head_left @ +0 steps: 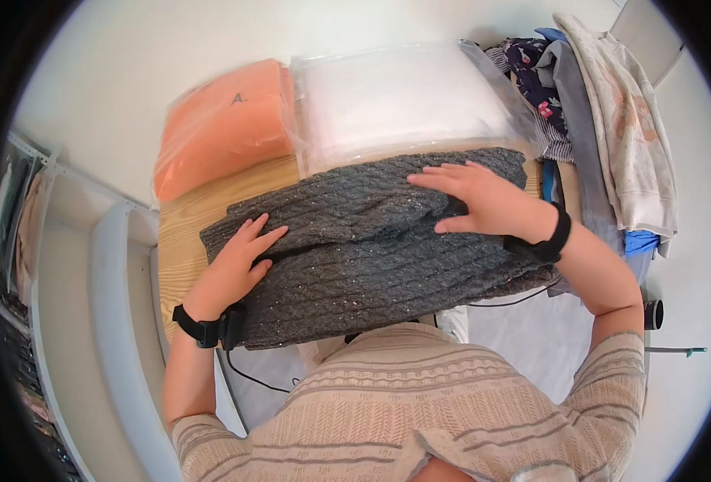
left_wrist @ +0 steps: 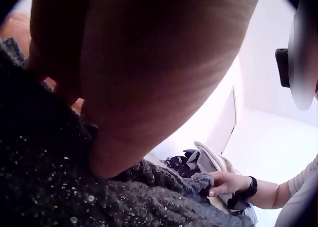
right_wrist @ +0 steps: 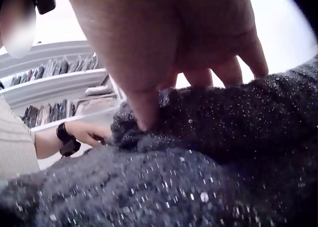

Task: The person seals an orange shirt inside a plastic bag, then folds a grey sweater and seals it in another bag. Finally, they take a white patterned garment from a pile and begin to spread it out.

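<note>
A dark grey speckled cable-knit garment (head_left: 347, 265) lies folded across the wooden table, with a crease running along its middle. On its left end rests my left hand (head_left: 239, 261), fingers spread. My right hand (head_left: 484, 197) lies on the upper right part, fingers extended and thumb apart. In the left wrist view the left hand (left_wrist: 144, 78) touches the knit (left_wrist: 134, 202) with its thumb. In the right wrist view the fingertips and thumb of the right hand (right_wrist: 184, 43) press on the raised knit fold (right_wrist: 238, 112).
Behind the garment are an orange item in clear plastic (head_left: 227, 128) and a white item in clear plastic (head_left: 404, 96). Clothes (head_left: 621, 136) are heaped at the right. The wooden table (head_left: 180, 249) shows at left, beside white shelves (head_left: 70, 233). A cable (head_left: 251, 377) hangs below.
</note>
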Demonstrator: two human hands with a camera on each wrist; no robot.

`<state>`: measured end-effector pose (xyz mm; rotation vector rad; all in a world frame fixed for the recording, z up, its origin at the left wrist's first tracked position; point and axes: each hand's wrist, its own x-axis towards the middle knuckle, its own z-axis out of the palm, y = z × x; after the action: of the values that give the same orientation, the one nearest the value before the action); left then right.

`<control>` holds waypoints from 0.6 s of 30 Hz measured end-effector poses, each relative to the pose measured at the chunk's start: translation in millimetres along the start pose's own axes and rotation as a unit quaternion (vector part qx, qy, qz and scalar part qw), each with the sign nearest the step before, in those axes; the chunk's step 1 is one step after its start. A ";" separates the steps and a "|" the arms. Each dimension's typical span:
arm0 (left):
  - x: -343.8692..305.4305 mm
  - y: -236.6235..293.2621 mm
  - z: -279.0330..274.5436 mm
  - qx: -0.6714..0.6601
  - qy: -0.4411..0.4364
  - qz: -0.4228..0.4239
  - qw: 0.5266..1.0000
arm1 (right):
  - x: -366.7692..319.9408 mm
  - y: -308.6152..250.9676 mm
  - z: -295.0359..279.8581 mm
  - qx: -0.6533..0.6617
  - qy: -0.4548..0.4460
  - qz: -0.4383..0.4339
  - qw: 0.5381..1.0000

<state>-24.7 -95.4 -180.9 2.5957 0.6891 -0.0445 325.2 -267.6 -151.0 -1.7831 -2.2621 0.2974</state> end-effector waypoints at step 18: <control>-2.5 0.9 11.7 0.061 -0.085 -0.081 0.991 | -11.2 -54.0 27.2 -0.138 -0.105 0.074 0.982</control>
<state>-25.4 -102.3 -190.6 2.6065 0.8554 -0.3658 269.3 -291.2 -160.9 -2.1587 -2.4173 0.2155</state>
